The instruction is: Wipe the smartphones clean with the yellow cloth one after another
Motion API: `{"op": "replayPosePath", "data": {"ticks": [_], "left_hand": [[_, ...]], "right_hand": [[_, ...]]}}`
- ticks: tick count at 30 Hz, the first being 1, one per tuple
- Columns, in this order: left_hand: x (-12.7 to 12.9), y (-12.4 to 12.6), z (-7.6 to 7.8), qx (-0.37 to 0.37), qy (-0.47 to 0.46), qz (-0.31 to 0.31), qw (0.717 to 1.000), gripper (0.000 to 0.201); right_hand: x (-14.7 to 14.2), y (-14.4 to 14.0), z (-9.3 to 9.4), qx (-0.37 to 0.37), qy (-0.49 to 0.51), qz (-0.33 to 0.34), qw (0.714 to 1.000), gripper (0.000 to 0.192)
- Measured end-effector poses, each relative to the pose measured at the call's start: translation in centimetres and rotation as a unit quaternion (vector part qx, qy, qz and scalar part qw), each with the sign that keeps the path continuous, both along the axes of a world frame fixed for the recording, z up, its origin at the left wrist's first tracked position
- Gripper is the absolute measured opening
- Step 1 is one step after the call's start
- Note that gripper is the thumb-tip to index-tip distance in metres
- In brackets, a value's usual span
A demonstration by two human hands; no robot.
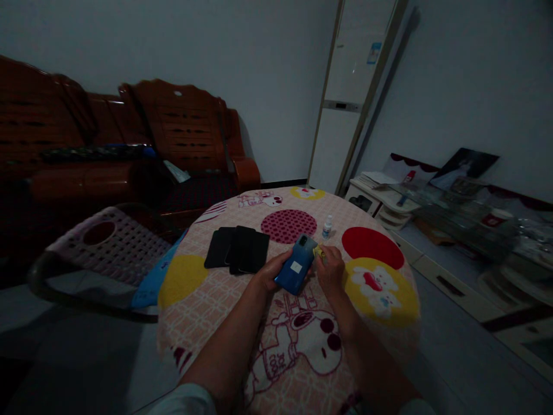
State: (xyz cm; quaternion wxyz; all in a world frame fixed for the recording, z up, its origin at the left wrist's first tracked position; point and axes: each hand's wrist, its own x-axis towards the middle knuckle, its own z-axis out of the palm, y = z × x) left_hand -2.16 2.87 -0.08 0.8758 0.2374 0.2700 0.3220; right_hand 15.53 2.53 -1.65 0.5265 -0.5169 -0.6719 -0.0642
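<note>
A blue smartphone (290, 279), back side up with a pale square label on it, is gripped by my left hand (273, 270) along its left edge. My right hand (330, 268) pinches a small yellow cloth (318, 252) against the phone's upper right edge, beside the camera bump. Just beyond the right hand stands a small white bottle (327, 227) with a blue-toned label. Several black, flat, tablet-like slabs (248, 251) lie overlapping to the left of the phone. Part of the cloth is hidden by my right fingers.
The round table (298, 314) wears a patterned pink cloth. A woven chair (110, 245) stands at the left, with wooden seats (181, 124) behind. A tall white cabinet-like unit (334, 138) stands at the back. Along the right runs a low cabinet (449, 282) under a cluttered glass top.
</note>
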Motion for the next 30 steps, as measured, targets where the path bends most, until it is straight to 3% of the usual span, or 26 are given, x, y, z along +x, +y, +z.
{"op": "replayPosePath", "data": {"ticks": [5, 8, 17, 25, 30], "left_hand": [[0.3, 0.3, -0.4, -0.016, 0.042, 0.077, 0.996, 0.037], [0.3, 0.4, -0.4, -0.018, 0.051, 0.092, 0.994, 0.031], [0.7, -0.1, -0.6, 0.008, 0.017, 0.004, 1.000, 0.044], [0.8, -0.2, -0.7, 0.015, 0.062, 0.046, 0.997, 0.034], [0.9, -0.3, -0.8, 0.024, 0.063, 0.023, 0.997, 0.036]], "right_hand": [[-1.6, -1.1, 0.2, 0.001, -0.055, 0.066, 0.996, 0.024], [-2.3, -1.4, 0.3, 0.007, -0.074, 0.082, 0.994, 0.023], [-0.7, -0.7, 0.7, -0.003, -0.051, 0.009, 0.999, 0.025], [-1.2, -1.2, 1.0, -0.025, -0.092, 0.021, 0.995, 0.021], [-0.9, -1.1, 1.0, -0.021, -0.091, -0.002, 0.996, 0.021]]}}
